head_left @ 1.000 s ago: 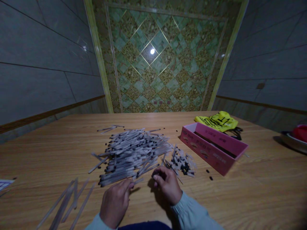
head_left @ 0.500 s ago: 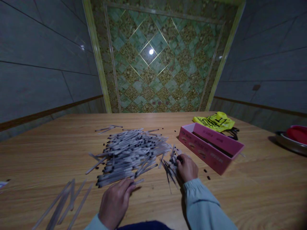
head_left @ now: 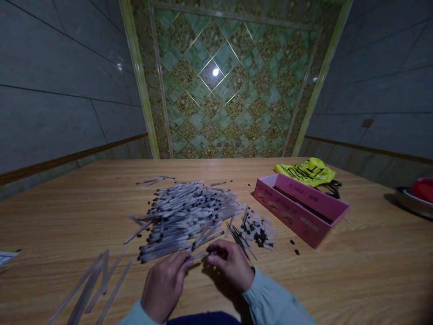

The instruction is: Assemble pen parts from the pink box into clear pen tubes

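Observation:
My left hand [head_left: 164, 282] is closed around a thin translucent plastic tube [head_left: 199, 255], whose free end points right. My right hand [head_left: 232, 265] is pinched close to that end; whatever small dark piece sits between its fingertips is too small to name. Beyond both hands lies a large heap of pale tubes with black ends [head_left: 189, 212]. Just past my right hand are thin dark pointed rods [head_left: 238, 239] and a small pile of short clear and black pieces [head_left: 257, 230].
At the right stands a pink open box [head_left: 294, 212], with a yellow bag [head_left: 309, 172] behind it. A metal dish holding something red [head_left: 422, 190] is at the far right edge. Several loose clear tubes [head_left: 91, 289] lie at the near left of the wooden table [head_left: 50, 212].
My right hand has moved left and nearer, from the pile of short pieces to the tube's end. My left hand stays in place with the tube.

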{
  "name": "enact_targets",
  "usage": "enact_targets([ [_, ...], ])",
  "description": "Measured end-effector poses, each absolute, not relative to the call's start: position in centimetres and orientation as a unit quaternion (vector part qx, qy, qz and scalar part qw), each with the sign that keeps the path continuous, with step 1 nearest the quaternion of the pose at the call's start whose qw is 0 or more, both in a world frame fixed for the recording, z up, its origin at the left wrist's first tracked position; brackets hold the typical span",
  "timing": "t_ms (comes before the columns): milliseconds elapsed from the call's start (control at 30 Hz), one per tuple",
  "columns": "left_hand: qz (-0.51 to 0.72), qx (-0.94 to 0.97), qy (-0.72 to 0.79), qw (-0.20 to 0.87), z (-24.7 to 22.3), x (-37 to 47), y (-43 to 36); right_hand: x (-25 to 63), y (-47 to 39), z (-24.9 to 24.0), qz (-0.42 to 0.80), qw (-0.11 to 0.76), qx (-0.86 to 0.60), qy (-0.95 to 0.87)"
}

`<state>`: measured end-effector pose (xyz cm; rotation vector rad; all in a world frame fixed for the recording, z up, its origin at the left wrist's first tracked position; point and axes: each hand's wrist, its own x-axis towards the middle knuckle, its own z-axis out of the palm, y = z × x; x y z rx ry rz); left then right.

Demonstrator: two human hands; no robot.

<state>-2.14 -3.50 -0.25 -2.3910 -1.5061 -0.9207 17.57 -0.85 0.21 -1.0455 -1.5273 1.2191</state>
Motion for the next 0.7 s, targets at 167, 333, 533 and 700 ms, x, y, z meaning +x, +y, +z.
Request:
enact_targets([
  [167, -0.296, -0.812, -0.500, 0.058, -0.1, -1.9, -3.8, 17.6, -1.4, 0.9, 0.421, 0.440, -0.444, -0.657],
  [333, -0.311, -0.807, -0.498, 0.071, -0.4, -2.2, -3.5, 18.8, -0.4, 0.3, 0.350, 0.456, -0.462, -0.675],
  [533, -0.416, -0.736, -0.527, 0.085, -1.0, -3.0, -2.8, 24.2, 2.2, 1.3, 0.153, 0.637, -0.541, -0.528],
  [700, -0.500, -0.640, -0.581, -0.057, -0.8, -3.2, -2.9, 27.1, 2.4, 2.6, -0.042, 0.526, -0.661, -0.533],
])
